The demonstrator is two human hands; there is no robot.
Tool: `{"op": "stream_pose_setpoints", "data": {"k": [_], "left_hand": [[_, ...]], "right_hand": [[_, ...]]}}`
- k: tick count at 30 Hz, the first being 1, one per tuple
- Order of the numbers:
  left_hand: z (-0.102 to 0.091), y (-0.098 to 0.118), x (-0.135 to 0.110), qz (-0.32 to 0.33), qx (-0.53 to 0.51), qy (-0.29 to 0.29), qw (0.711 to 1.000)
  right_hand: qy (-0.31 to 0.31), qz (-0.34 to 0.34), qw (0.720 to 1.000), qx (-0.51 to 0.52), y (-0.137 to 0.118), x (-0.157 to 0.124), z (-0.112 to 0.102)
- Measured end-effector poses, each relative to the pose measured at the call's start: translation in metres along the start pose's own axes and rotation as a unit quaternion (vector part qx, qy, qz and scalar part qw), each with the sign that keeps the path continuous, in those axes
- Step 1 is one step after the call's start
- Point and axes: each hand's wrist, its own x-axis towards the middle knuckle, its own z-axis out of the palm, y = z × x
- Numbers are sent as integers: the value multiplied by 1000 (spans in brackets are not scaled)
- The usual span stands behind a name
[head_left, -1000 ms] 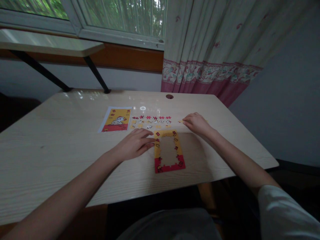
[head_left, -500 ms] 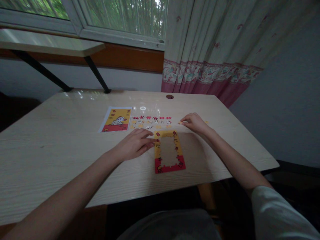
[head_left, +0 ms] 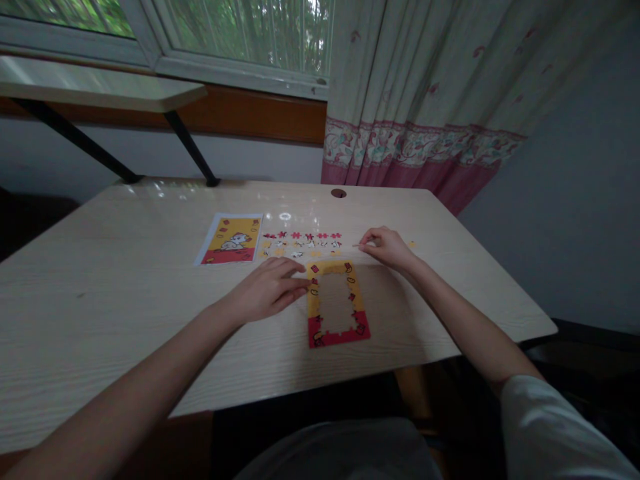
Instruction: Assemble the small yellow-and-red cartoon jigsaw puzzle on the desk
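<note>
A yellow and red jigsaw border (head_left: 363,307) lies on the table, its middle bare down to the wood. My left hand (head_left: 273,287) rests at its left edge, fingers stretched and apart, fingertips touching or nearly touching it. Beyond the border's top right corner, my right hand (head_left: 387,248) pinches a small jigsaw piece (head_left: 356,245), seen almost edge-on. Loose jigsaw pieces (head_left: 296,235) lie in rows behind the border: red ones at the back, white and yellow ones nearer. One yellow piece (head_left: 412,244) sits just right of my right hand.
A printed picture (head_left: 233,240) of a white animal on yellow and red lies left of the rows. The wooden table (head_left: 125,300) has a round cable hole (head_left: 339,193) at the back. A raised shelf (head_left: 100,83) on black legs stands back left, a curtain (head_left: 400,100) behind.
The piece in my right hand has tilted from showing its yellow face to nearly edge-on. My left hand stays at the border. The view has shifted slightly.
</note>
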Motion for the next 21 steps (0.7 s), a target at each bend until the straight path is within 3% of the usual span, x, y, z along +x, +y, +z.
{"op": "stream_pose_setpoints", "data": {"k": [4, 10, 21], "left_hand": [[2, -1, -1, 0, 1, -5, 1000], [-1, 0, 0, -5, -1, -8, 1000], [0, 1, 0, -5, -2, -6, 1000]], "right_hand": [[28, 38, 994, 94, -17, -4, 6], [-10, 36, 973, 228, -40, -13, 16], [-27, 68, 947, 312, -40, -17, 26]]}}
